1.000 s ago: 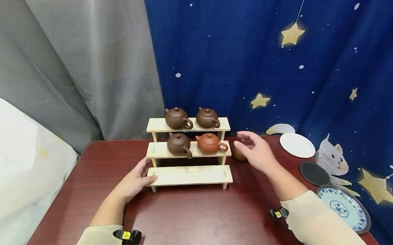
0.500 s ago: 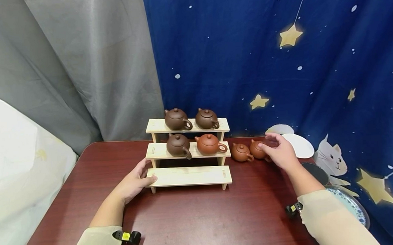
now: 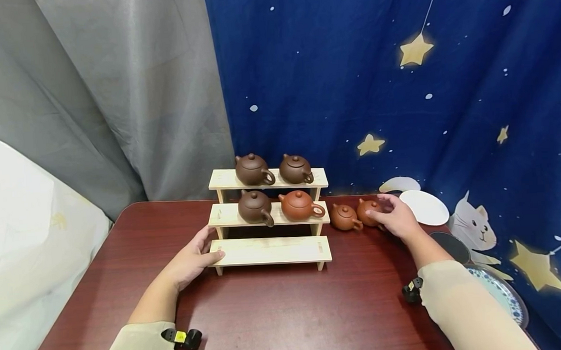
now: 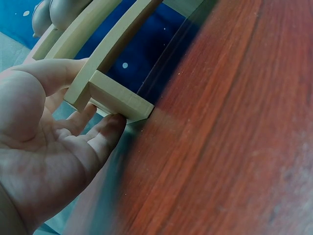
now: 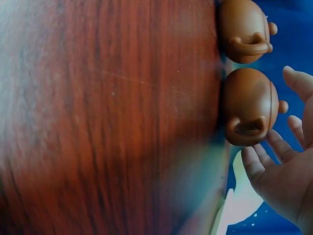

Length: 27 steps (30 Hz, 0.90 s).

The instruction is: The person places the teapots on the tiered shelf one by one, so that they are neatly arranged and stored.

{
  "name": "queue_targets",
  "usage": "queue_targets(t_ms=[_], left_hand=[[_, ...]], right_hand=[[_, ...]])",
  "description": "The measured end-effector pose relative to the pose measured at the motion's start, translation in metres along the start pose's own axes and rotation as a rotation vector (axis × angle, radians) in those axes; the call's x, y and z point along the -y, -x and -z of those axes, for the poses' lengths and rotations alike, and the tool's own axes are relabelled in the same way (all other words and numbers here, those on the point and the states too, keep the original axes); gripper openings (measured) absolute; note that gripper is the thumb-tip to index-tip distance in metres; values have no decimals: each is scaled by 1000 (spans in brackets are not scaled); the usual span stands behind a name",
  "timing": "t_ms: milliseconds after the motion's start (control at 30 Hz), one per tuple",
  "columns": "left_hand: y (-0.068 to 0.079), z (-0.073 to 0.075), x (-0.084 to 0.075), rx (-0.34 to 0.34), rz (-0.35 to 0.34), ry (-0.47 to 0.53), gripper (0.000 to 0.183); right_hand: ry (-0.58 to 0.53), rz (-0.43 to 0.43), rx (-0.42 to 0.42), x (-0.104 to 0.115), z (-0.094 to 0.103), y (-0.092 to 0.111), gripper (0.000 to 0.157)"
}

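At the left end of the wooden tiered shelf (image 3: 270,250), my left hand (image 3: 190,260) grips the lowest step, thumb on top of the board. The left wrist view has this left hand (image 4: 54,127) with its fingers around the step's end and leg. My right hand (image 3: 397,217) is spread beside the right-hand reddish-brown teapot (image 3: 368,213) on the table. In the right wrist view its thumb stands apart from that teapot (image 5: 247,103), while other fingertips are close to the handle; contact is unclear. A similar teapot (image 3: 344,217) stands just left of it.
Two dark brown teapots sit on the top step (image 3: 223,176); the middle step (image 3: 226,214) bears a dark teapot (image 3: 254,206) and an orange-red teapot (image 3: 298,205). A white plate (image 3: 424,208), a black disc (image 3: 450,247) and a blue-patterned plate (image 3: 497,288) lie along the right edge.
My right hand has moved right from over the left reddish-brown teapot to the right-hand one, uncovering the former, then slightly back left. My left hand keeps its grip on the shelf.
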<state>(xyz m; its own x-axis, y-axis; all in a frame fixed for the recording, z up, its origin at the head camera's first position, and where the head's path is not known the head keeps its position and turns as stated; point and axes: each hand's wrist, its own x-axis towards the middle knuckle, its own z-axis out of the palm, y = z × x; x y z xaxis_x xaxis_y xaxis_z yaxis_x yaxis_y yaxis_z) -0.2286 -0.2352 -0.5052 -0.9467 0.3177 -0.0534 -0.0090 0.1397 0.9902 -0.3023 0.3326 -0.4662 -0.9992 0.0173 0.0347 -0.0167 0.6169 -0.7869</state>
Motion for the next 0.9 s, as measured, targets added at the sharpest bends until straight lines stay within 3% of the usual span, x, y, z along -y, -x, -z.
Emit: queue_targets(t_ms=[133,667,900], left_hand=[[0,1,0,1,-6,-4,89],[1,0,-1,4,1,-15,90],[0,0,0,-6,7,-6,91]], right_hand=[[-41,-38,37,-2,-6,-4,85],[70,-80,25,-11,-16,-9,90],[-10,-91,-8,-3,-12,-3,89]])
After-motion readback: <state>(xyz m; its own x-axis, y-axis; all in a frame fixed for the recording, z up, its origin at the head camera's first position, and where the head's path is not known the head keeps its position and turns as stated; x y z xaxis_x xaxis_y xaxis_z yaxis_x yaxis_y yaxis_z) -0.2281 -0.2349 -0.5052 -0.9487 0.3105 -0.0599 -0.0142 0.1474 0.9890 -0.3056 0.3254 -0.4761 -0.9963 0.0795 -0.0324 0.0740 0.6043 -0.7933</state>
